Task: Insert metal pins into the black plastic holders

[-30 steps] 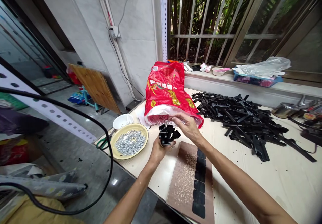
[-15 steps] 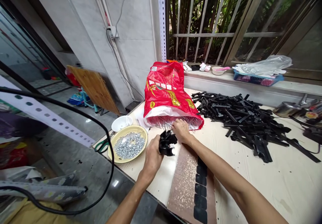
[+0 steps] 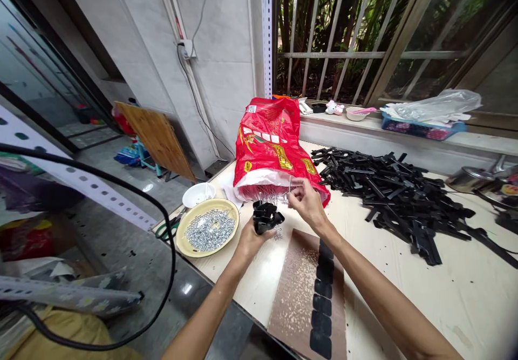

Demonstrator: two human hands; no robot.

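Note:
My left hand (image 3: 251,239) is closed round a bundle of black plastic pieces (image 3: 266,217), in front of the bag's mouth. Held between the fingers of my right hand (image 3: 305,201) is a thin metal pin (image 3: 290,183), pointing upward. Many more metal pins (image 3: 263,191) lie inside the open mouth of a red bag (image 3: 267,144). To the left of my left hand, a yellow dish (image 3: 183,239) holds many small shiny metal parts (image 3: 211,230).
A pile of black parts (image 3: 380,187) spreads over the table's right side. A brown board (image 3: 293,290) with black pads lies near the front edge. White bowl (image 3: 198,194) and green-handled scissors (image 3: 164,231) are at the left. A black cable (image 3: 172,263) loops in the left foreground.
My right hand has drawn back from the bag's mouth and turned, and a metal pin now shows in its fingers. The black bundle in my left hand has tilted and shifted slightly.

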